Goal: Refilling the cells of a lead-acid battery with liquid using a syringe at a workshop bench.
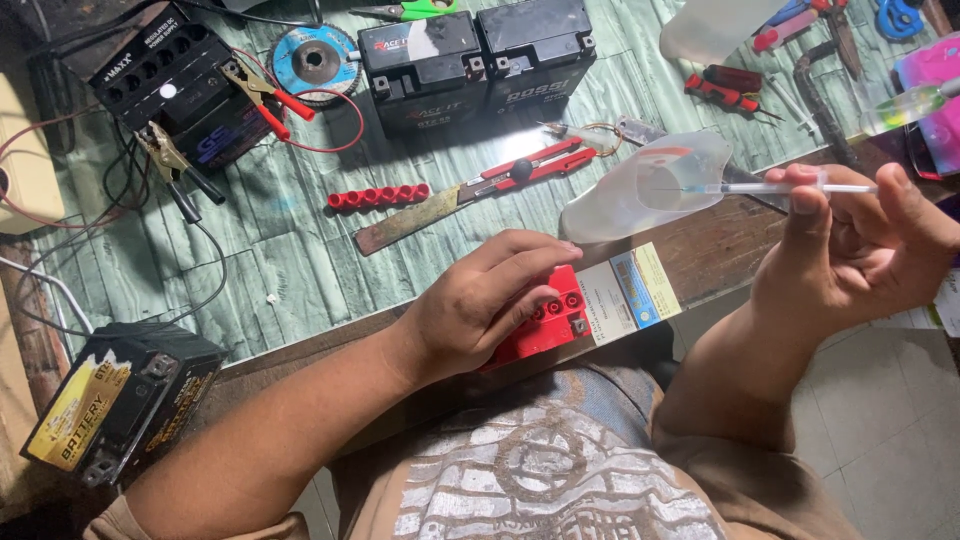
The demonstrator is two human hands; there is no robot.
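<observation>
We hold a red battery (545, 320) on our lap at the bench (290, 270) edge, our left hand (480, 300) laid over its top with the fingers spread and pressing down, not wrapped round it. A row of small filler holes shows along the uncovered end, and a pale label faces up just beside them. Our right hand (860, 250) is raised to the right of the battery, thumb and fingers pinched on a thin clear syringe (770, 187) that lies level and points left. Its tip sits at, or just inside, the mouth of a cut clear plastic cup (650, 185) resting on the bench edge; we cannot tell whether it touches the liquid, or what the liquid is.

From here we judge a few risks. The battery rests on our leg and is only pressed down, so a shift of the knee could tilt it and spill from the open holes. The syringe is held well back from its tip, so a small wobble could nudge the light cup and tip it off the edge onto us. If the syringe is carried across loaded, drips could land on our left fingers, which lie near the holes.

On the bench beyond lie a red cap strip (378, 197), a knife (470, 195), clamp leads (270, 95) and two black batteries (475, 60)
</observation>
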